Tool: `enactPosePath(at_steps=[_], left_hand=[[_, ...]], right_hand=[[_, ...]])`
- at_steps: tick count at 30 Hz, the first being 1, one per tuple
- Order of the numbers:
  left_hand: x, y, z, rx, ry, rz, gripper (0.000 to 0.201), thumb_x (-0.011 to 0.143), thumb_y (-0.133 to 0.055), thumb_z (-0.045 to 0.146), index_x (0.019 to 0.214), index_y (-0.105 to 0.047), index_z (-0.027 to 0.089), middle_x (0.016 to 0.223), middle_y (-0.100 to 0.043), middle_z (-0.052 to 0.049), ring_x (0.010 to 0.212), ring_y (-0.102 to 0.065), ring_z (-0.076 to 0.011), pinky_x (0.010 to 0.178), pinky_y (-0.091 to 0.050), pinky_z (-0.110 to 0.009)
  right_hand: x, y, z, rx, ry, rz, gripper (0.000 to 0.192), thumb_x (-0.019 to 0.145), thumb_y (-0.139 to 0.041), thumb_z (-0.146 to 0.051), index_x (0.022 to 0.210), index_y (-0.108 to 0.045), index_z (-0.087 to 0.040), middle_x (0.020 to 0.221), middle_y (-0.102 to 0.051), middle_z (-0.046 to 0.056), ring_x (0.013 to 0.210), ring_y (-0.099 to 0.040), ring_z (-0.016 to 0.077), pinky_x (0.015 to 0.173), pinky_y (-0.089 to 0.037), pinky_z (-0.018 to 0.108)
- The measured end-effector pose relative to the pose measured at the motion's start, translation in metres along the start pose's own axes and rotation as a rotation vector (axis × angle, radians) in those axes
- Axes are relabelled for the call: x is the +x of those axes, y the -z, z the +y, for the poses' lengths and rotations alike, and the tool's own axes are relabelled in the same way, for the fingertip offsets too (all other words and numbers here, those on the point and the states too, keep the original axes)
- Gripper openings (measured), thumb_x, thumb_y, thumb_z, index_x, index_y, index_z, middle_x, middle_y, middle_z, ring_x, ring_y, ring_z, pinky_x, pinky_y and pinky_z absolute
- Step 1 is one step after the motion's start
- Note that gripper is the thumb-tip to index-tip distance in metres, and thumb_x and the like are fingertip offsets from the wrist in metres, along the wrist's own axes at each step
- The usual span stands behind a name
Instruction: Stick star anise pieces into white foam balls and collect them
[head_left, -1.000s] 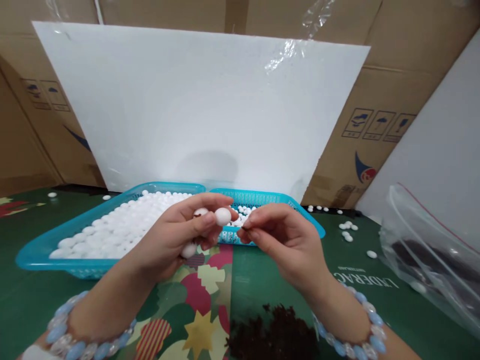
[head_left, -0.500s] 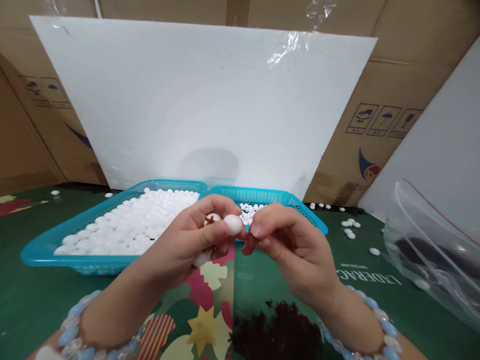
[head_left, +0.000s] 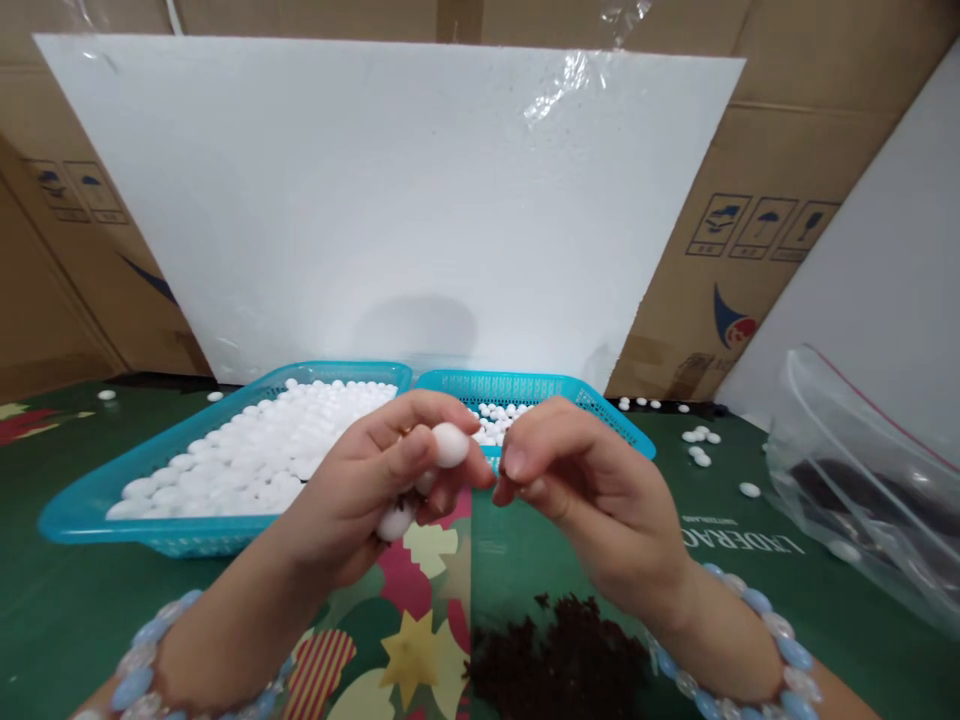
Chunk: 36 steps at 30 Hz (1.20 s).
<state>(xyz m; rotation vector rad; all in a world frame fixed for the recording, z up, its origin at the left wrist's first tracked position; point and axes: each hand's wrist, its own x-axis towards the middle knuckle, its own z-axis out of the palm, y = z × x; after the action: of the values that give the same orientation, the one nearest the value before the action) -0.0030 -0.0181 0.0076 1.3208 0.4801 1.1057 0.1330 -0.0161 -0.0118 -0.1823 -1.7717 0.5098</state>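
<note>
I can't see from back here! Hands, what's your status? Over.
Left hand: holding white balls. Right hand: pinched close by, any contents hidden. Dark crumbly pile: below, seemingly not in the way.

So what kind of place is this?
Probably a makeshift indoor tabletop workspace: a blue plastic basket filled with white balls, a dark-brown crumbly pile, and a white board backed by cardboard.

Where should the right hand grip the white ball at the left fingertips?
Probably pinch the white ball by its exposed right half, coming from the right. The left thumb covers its left edge and other fingers of the left hand curl around it, while its smooth, rounded front bulges out bare, near the right hand.
</note>
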Motion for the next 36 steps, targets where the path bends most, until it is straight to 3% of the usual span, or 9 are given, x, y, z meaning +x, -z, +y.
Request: enactPosePath(at_steps=[7,13,19,23,27,30,36], left_hand=[[-0.0007,-0.0049,-0.0012,-0.044,-0.012,0.033,0.019,0.057,-0.051,0.039,0.064,-0.049,0.021,0.049,-0.055,0.004,0.037,-0.040,-0.0033,0.035,-0.030,-0.012],[0.0000,-0.0081,-0.0057,-0.049,-0.036,0.124,0.018,0.056,-0.054,0.035,0.061,-0.054,0.018,0.047,-0.044,0.004,0.037,-0.037,-0.0023,0.033,-0.028,-0.012],[-0.0018,-0.0088,-0.0043,-0.046,-0.020,0.064,0.006,0.060,-0.054,0.022,0.065,-0.057,0.023,0.044,-0.044,0.005,0.038,-0.038,-0.0018,0.033,-0.029,-0.010],[-0.0021,-0.0091,-0.0025,-0.075,-0.017,0.066,0.019,0.063,-0.047,0.010,0.068,-0.057,0.026,0.050,-0.050,0.006,0.037,-0.040,-0.0004,0.033,-0.029,-0.008],[-0.0011,-0.0097,-0.0033,-0.094,0.013,0.104,0.010,0.062,-0.049,0.016,0.062,-0.058,0.021,0.038,-0.043,0.005,0.036,-0.041,-0.0019,0.035,-0.031,-0.009],[0.0002,-0.0097,-0.0050,-0.079,-0.001,0.107,0.006,0.061,-0.051,0.020,0.060,-0.057,0.020,0.041,-0.049,0.005,0.035,-0.041,-0.0022,0.033,-0.031,-0.009],[0.0018,-0.0093,-0.0068,-0.097,0.004,0.025,0.008,0.059,-0.050,0.012,0.058,-0.055,0.018,0.044,-0.056,0.005,0.031,-0.040,-0.0008,0.030,-0.028,-0.007]], right_hand=[[0.0005,-0.0021,-0.0036,-0.004,-0.012,-0.012,0.014,0.070,-0.042,-0.006,0.067,-0.046,-0.019,0.063,-0.048,-0.001,0.061,-0.046,0.0082,0.049,-0.040,0.019],[0.0012,-0.0041,-0.0059,-0.025,-0.058,0.037,0.015,0.069,-0.043,-0.005,0.065,-0.047,-0.019,0.063,-0.051,-0.003,0.058,-0.048,0.0064,0.051,-0.040,0.018],[0.0001,-0.0029,-0.0062,-0.050,-0.070,0.112,0.013,0.067,-0.046,-0.006,0.064,-0.047,-0.019,0.062,-0.048,-0.002,0.054,-0.047,0.0066,0.048,-0.039,0.019],[0.0002,-0.0010,-0.0064,-0.060,-0.062,0.119,0.012,0.068,-0.045,-0.009,0.064,-0.047,-0.020,0.061,-0.047,-0.002,0.055,-0.046,0.0078,0.048,-0.039,0.021],[0.0004,-0.0001,-0.0065,-0.064,-0.035,0.108,0.012,0.068,-0.045,-0.009,0.064,-0.046,-0.020,0.060,-0.047,-0.002,0.056,-0.045,0.0084,0.049,-0.039,0.021],[0.0002,0.0005,-0.0073,-0.047,-0.051,0.096,0.014,0.068,-0.044,-0.007,0.064,-0.046,-0.020,0.062,-0.048,-0.002,0.058,-0.046,0.0085,0.049,-0.039,0.021],[0.0000,-0.0010,-0.0071,-0.039,-0.042,0.102,0.013,0.068,-0.044,-0.007,0.064,-0.046,-0.019,0.063,-0.050,-0.002,0.061,-0.047,0.0079,0.052,-0.040,0.020]])
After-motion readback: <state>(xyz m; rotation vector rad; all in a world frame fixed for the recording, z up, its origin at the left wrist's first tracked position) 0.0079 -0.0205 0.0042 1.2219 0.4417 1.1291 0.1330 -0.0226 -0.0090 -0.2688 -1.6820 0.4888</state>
